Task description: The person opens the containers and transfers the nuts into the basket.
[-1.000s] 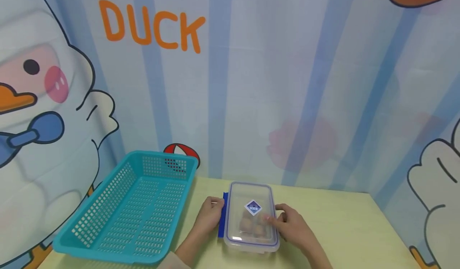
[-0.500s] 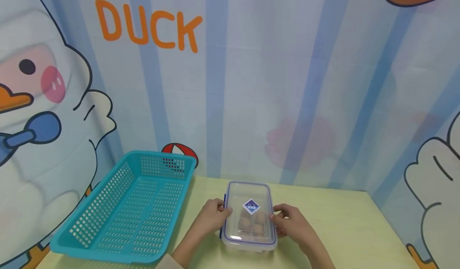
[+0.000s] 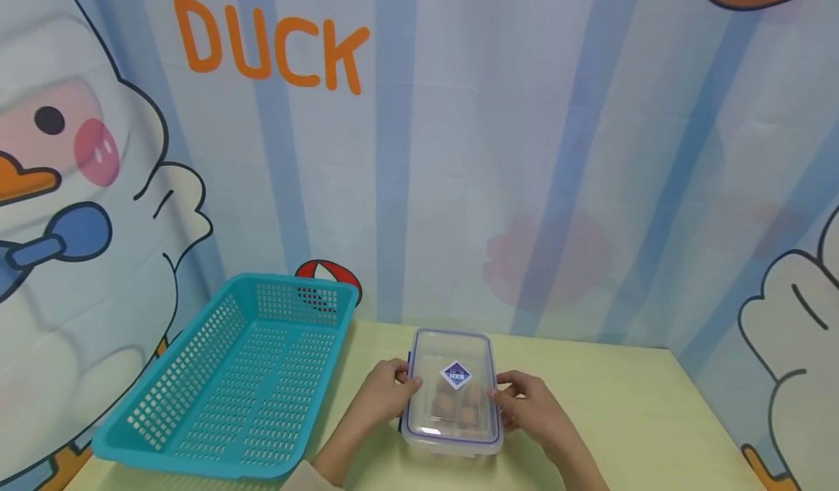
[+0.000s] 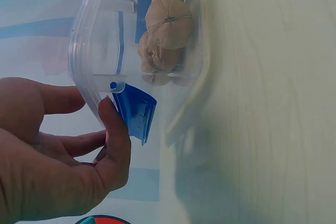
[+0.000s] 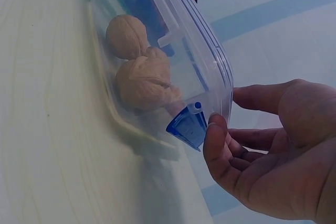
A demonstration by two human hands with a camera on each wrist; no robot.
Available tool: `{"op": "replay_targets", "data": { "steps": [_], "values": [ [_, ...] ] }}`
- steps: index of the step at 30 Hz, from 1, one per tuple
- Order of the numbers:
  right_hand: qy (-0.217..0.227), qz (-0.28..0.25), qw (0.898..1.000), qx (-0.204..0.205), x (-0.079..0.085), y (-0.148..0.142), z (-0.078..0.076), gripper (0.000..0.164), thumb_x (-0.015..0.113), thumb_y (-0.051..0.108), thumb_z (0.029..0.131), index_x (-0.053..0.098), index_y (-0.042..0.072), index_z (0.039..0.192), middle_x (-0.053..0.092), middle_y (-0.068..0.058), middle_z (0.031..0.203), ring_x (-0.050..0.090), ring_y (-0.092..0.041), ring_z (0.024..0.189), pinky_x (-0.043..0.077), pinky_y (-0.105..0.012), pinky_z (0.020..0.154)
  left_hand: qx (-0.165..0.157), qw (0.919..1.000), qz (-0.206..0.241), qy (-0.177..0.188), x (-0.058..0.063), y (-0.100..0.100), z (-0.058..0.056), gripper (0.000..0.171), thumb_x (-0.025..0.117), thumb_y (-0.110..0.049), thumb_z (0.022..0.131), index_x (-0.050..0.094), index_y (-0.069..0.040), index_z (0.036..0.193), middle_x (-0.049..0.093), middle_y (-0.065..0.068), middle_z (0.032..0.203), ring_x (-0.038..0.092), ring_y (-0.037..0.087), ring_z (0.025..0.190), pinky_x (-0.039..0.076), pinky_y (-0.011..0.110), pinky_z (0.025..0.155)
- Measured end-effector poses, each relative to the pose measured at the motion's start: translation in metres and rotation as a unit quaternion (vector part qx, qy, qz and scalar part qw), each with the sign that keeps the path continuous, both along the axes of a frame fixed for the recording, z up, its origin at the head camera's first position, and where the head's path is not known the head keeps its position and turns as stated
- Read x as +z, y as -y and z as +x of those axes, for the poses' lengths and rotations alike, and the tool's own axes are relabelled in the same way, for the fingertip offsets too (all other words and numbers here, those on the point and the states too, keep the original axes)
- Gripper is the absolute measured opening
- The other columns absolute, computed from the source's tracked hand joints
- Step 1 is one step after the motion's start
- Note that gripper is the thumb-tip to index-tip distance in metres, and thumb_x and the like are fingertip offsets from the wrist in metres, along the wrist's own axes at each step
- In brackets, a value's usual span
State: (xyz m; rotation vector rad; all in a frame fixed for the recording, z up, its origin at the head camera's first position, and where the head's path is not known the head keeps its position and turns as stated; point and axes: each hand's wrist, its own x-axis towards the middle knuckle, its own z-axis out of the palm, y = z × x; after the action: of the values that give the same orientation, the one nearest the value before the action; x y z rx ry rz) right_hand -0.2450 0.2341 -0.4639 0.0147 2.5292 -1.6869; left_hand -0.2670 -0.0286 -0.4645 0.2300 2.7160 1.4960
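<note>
Left hand [image 3: 385, 390] and right hand [image 3: 529, 405] both pinching, thumb over the lid edge and fingers curled in at the side, clamped on opposite long edges of the rectangular clear-plastic box [image 3: 452, 448]. Box sits mid-table towards the near side and appears to rest on its base. Under the fingers: glossy transparent lid [image 3: 452, 344] with a thin purple-blue line around its border, stiff by look. At each gripped side a translucent blue plastic latch hangs angled away from the wall, one by the left hand [image 4: 137, 113], one by the right hand [image 5: 189, 126]; neither looks snapped down. Judgement: lid light and rigid, smooth enough to slip under dry fingertips; rim offers the best purchase, both long sides held evenly. Latch hinges probably the weakest part. With its load, the box likely has moderate weight and contents free to roll if tipped; for carrying, take the body walls rather than the lid. Inside: round, tan, wrinkled, seamed walnuts [image 4: 169, 22], hard-shelled by look; full count not readable. On the lid, a blue-and-white diamond sticker [image 3: 455, 375], paper or film, cannot tell. Farther out: pale yellow tabletop [image 3: 609, 403], faint wood grain; to the left, a turquoise perforated plastic basket [image 3: 255, 382], rectangular with sloping walls; on the far side, a blue-and-white striped fabric curtain [image 3: 472, 148], softly creased.
</note>
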Motion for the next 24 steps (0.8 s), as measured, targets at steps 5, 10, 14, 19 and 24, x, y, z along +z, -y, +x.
{"op": "replay_targets", "data": {
  "steps": [5,10,14,19,24],
  "values": [
    [0.0,-0.003,1.0,-0.007,0.002,0.001,0.0019,0.04,0.07,0.009,0.1,0.061,-0.012,0.133,0.061,-0.013,0.091,0.063,-0.023,0.068,0.062,-0.039,0.063,-0.002,0.9999,-0.009,-0.007,0.0011,-0.0002,0.0,0.04,0.072,-0.019,0.1,0.065,0.013,0.124,0.062,0.014,0.101,0.062,0.026,0.089,0.057,0.038,0.07],
    [0.003,0.001,1.0,-0.015,0.0027,0.002,0.002,0.04,0.07,0.009,0.1,0.062,-0.01,0.134,0.061,-0.013,0.092,0.062,-0.023,0.068,0.062,-0.04,0.063,-0.006,0.9998,-0.011,-0.017,0.0012,-0.0001,0.0006,0.039,0.071,-0.017,0.1,0.065,0.014,0.123,0.062,0.015,0.101,0.062,0.027,0.091,0.058,0.039,0.071],
    [0.005,0.003,1.0,-0.018,0.0016,0.0017,0.0019,0.039,0.071,0.009,0.1,0.063,-0.01,0.133,0.061,-0.012,0.092,0.062,-0.023,0.068,0.061,-0.039,0.063,-0.011,0.9998,-0.005,-0.018,0.0036,-0.0005,0.002,0.038,0.07,-0.014,0.1,0.064,0.015,0.123,0.06,0.017,0.102,0.063,0.029,0.091,0.06,0.039,0.069],
    [0.007,0.001,1.0,-0.023,0.001,0.0009,0.0016,0.038,0.071,0.009,0.1,0.064,-0.009,0.132,0.061,-0.012,0.092,0.061,-0.023,0.068,0.06,-0.038,0.062,-0.009,0.9993,-0.019,-0.032,0.006,-0.0011,0.0039,0.038,0.07,-0.015,0.1,0.065,0.015,0.122,0.06,0.019,0.103,0.064,0.031,0.093,0.06,0.045,0.077],
    [0.005,0.001,1.0,-0.02,0.0026,0.0008,0.001,0.038,0.071,0.009,0.1,0.064,-0.009,0.132,0.06,-0.012,0.091,0.061,-0.023,0.068,0.06,-0.037,0.062,-0.006,0.9992,-0.019,-0.036,0.0081,-0.002,0.0043,0.039,0.069,-0.015,0.1,0.065,0.015,0.124,0.058,0.019,0.105,0.063,0.031,0.096,0.06,0.047,0.08]
  ]
}}
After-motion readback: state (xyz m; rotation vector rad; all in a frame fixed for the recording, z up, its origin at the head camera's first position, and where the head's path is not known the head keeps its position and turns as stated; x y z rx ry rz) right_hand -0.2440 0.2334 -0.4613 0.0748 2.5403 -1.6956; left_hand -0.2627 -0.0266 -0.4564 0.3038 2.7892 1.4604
